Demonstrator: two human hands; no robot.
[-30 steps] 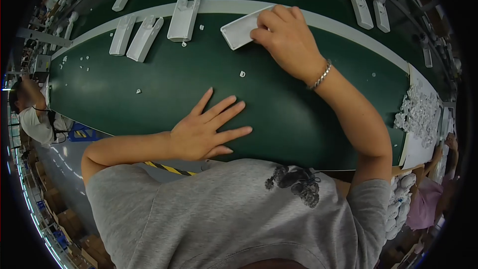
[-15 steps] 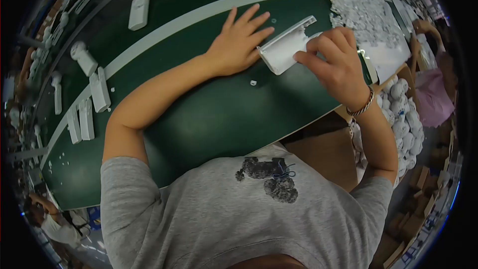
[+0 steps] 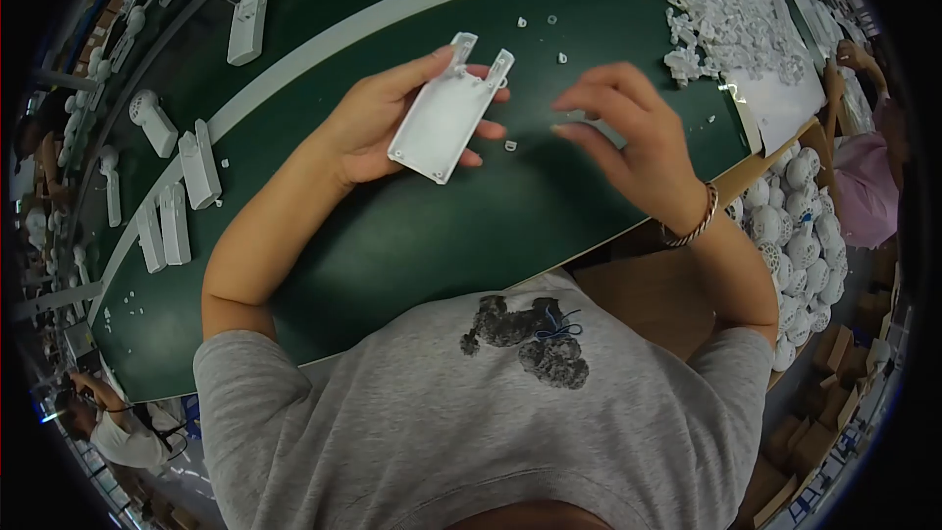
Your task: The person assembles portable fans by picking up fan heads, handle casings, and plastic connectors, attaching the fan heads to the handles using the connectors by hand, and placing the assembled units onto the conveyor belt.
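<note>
A white plastic housing half (image 3: pixel 439 125) with two prongs at its upper end lies tilted in my left hand (image 3: pixel 378 128), inner side up. My left thumb presses on its edge and the fingers reach beneath it. To the right, my right hand (image 3: pixel 638 137) hovers over the table with thumb and fingers curled but apart, touching neither the housing nor anything I can make out. Between the hands, a small white plastic piece (image 3: pixel 510 146) rests on the green table (image 3: pixel 392 245). Another small white piece (image 3: pixel 562 58) is farther up.
A heap of small white parts (image 3: pixel 731 25) covers a white sheet at the upper right. Round white perforated heads (image 3: pixel 800 226) fill a box beside my right arm. White housings (image 3: pixel 199 172) and assembled units (image 3: pixel 250 15) lie to the left. Other people sit nearby.
The housing half has passed from my right hand to my left and turned more upright. My left hand has lifted off the table; my right hand has let go.
</note>
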